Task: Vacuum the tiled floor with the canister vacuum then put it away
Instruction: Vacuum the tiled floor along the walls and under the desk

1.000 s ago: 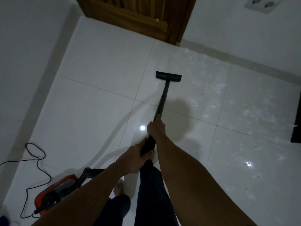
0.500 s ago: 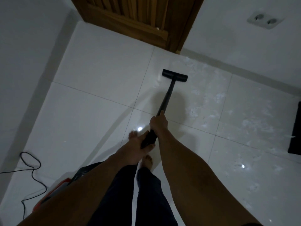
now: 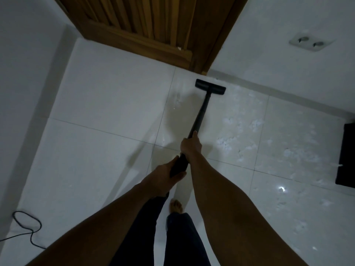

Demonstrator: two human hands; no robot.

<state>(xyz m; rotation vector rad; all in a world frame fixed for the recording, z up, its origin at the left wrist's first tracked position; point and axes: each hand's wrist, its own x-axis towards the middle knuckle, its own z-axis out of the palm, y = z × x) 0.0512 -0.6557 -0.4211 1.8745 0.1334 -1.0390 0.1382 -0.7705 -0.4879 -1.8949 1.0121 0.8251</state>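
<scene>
The black vacuum wand [image 3: 200, 114] slants up from my hands to its flat floor head [image 3: 210, 86], which lies on the white tiled floor [image 3: 99, 150] close to the wooden door's corner. My right hand [image 3: 190, 144] grips the wand higher up. My left hand [image 3: 165, 176] holds the thicker lower end just behind it. White fluffy debris [image 3: 249, 135] is scattered over the tiles to the right of the wand. The canister is out of view.
A wooden door [image 3: 146, 25] stands at the top, white walls on both sides, with a double socket [image 3: 311, 43] on the right wall. A black power cord [image 3: 28, 227] loops at lower left. A dark object [image 3: 347, 154] sits at the right edge. My bare foot [image 3: 175, 206] stands below my hands.
I have stepped forward and pushed the floor head further toward the door corner. The orange canister has dropped out of view at lower left. Both hands keep their hold on the wand.
</scene>
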